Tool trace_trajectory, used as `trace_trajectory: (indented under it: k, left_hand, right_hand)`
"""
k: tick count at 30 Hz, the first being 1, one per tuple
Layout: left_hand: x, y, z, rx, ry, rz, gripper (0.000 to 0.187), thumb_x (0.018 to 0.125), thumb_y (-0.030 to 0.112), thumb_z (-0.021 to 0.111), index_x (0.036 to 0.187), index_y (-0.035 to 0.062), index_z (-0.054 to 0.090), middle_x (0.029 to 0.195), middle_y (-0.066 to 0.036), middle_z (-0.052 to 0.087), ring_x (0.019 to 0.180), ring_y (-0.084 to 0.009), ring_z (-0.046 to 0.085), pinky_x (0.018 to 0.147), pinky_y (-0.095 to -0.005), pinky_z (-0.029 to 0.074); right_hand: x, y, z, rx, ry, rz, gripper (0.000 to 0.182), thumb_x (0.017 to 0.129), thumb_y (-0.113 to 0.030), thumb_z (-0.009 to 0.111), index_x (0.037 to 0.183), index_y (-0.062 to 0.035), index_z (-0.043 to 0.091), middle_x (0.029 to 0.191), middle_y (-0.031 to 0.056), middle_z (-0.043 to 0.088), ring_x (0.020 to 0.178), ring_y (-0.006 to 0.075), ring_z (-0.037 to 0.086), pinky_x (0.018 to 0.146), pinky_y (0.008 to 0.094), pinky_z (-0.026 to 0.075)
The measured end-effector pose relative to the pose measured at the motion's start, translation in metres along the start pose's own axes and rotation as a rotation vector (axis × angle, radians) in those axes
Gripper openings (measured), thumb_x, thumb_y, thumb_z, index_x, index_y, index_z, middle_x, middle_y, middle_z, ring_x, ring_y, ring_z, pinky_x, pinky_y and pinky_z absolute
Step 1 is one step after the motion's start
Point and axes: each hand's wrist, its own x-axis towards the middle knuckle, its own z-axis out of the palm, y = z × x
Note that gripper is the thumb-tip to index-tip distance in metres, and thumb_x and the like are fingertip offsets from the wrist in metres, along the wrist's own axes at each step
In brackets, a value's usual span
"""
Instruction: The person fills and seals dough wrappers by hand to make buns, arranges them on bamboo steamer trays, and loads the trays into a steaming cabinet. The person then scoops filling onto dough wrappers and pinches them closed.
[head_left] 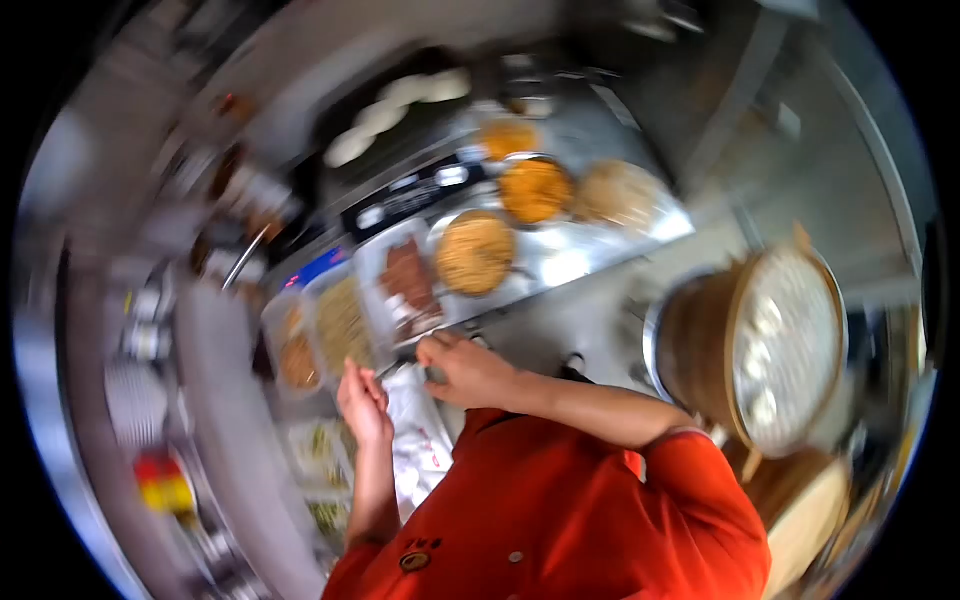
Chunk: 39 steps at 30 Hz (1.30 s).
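Observation:
My left hand [365,402] is palm up, its blurred fingers loosely bent and apart, with nothing visible in them. It is at the near edge of a clear tub of pale, crumbly food [343,322]. My right hand [465,372] is curled, with thumb and fingers bent round a small grey patch; I cannot tell whether it holds anything. Just beyond the right hand stands a clear tub of reddish-brown food [407,283]. A white plastic bag [418,435] hangs below and between both hands.
A bowl of yellow shreds [476,252] and a bowl of orange food [535,190] stand on the steel counter [600,250]. Bamboo steamers [700,345] rise at the right. A scale with a blue panel [315,267] sits left of the tubs; stacked plates [135,402] are far left.

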Motion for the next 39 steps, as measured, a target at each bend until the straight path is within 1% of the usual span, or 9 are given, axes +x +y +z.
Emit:
trace_trajectory:
  k: [3,5,6,10,15,16,21,31,39]
  left_hand:
    - [0.035,0.032,-0.050,0.039,0.199,0.202,0.040,0.110,0.035,0.055,0.075,0.0150,0.051,0.053,0.009,0.038,0.043,-0.0003,0.031,0.040,-0.0210,0.019]
    - [0.066,0.029,-0.097,-0.045,0.144,0.257,0.021,0.106,0.022,0.062,0.090,0.0083,0.061,0.068,0.001,0.056,0.047,-0.0024,0.041,0.043,-0.0208,0.030]
    - [0.072,0.039,-0.097,-0.060,0.177,0.254,0.021,0.106,0.022,0.062,0.090,0.0083,0.061,0.068,0.001,0.056,0.047,-0.0024,0.041,0.043,-0.0208,0.030]
    - [0.109,0.039,-0.115,0.295,0.077,0.313,0.040,0.097,0.000,0.069,0.134,0.0058,0.057,0.118,-0.010,0.064,0.071,-0.0093,0.059,0.063,-0.0238,0.050]
    - [0.159,0.021,-0.158,0.395,-0.157,0.206,0.038,0.096,-0.001,0.068,0.134,0.0024,0.061,0.117,-0.009,0.068,0.088,-0.0109,0.065,0.074,-0.0270,0.054]
    - [0.163,0.024,-0.159,0.379,-0.187,0.200,0.038,0.096,-0.001,0.068,0.134,0.0024,0.061,0.117,-0.009,0.068,0.088,-0.0109,0.065,0.074,-0.0270,0.054]
    - [0.175,0.023,-0.176,0.356,-0.117,0.054,0.025,0.101,0.004,0.063,0.126,0.0023,0.064,0.100,-0.005,0.071,0.087,-0.0124,0.067,0.073,-0.0265,0.054]
    - [0.167,0.038,-0.177,0.323,0.033,-0.070,0.020,0.106,0.014,0.060,0.121,0.0022,0.066,0.117,-0.008,0.070,0.092,-0.0159,0.069,0.077,-0.0296,0.054]
    - [0.159,0.048,-0.138,0.356,0.033,-0.080,0.022,0.107,0.014,0.059,0.122,-0.0002,0.065,0.114,-0.008,0.070,0.093,-0.0165,0.069,0.078,-0.0297,0.055]
  right_hand:
    - [0.077,-0.035,0.049,-0.003,-0.175,-0.088,0.027,0.082,-0.009,0.073,0.099,-0.0044,0.052,0.099,0.0180,0.062,0.101,0.0407,0.061,0.086,0.0519,0.049]
    - [0.118,-0.027,0.087,-0.057,-0.273,-0.133,0.025,0.082,-0.009,0.071,0.098,-0.0054,0.052,0.100,0.0188,0.064,0.103,0.0405,0.062,0.082,0.0527,0.049]
    - [0.151,-0.014,0.106,-0.093,-0.645,0.099,0.035,0.084,-0.011,0.072,0.116,-0.0077,0.058,0.121,0.0227,0.064,0.116,0.0415,0.061,0.088,0.0516,0.052]
    - [0.199,0.039,0.148,-0.248,-0.568,0.201,0.080,0.088,-0.022,0.078,0.159,-0.0148,0.042,0.156,0.0220,0.047,0.153,0.0367,0.032,0.124,0.0456,0.031]
    - [0.352,0.076,0.036,-0.352,0.120,0.230,0.052,0.090,-0.026,0.079,0.136,-0.0057,0.064,0.122,0.0196,0.073,0.097,0.0279,0.074,0.088,0.0414,0.058]
    - [0.377,0.089,0.004,-0.276,0.264,0.230,0.051,0.088,-0.023,0.079,0.130,0.0029,0.065,0.129,0.0240,0.069,0.120,0.0373,0.067,0.102,0.0433,0.054]
    - [0.427,0.164,-0.141,-0.731,0.717,0.518,0.064,0.083,-0.031,0.082,0.134,0.0031,0.062,0.128,0.0293,0.066,0.122,0.0425,0.063,0.105,0.0446,0.050]
    - [0.446,0.217,-0.273,-1.198,0.466,0.838,0.051,0.092,-0.050,0.069,0.114,-0.0042,0.073,0.120,0.0222,0.072,0.117,0.0414,0.068,0.097,0.0480,0.056]
    - [0.453,0.232,-0.267,-1.295,0.477,0.476,0.025,0.093,-0.025,0.065,0.104,-0.0028,0.071,0.107,0.0281,0.072,0.100,0.0430,0.072,0.083,0.0495,0.061]
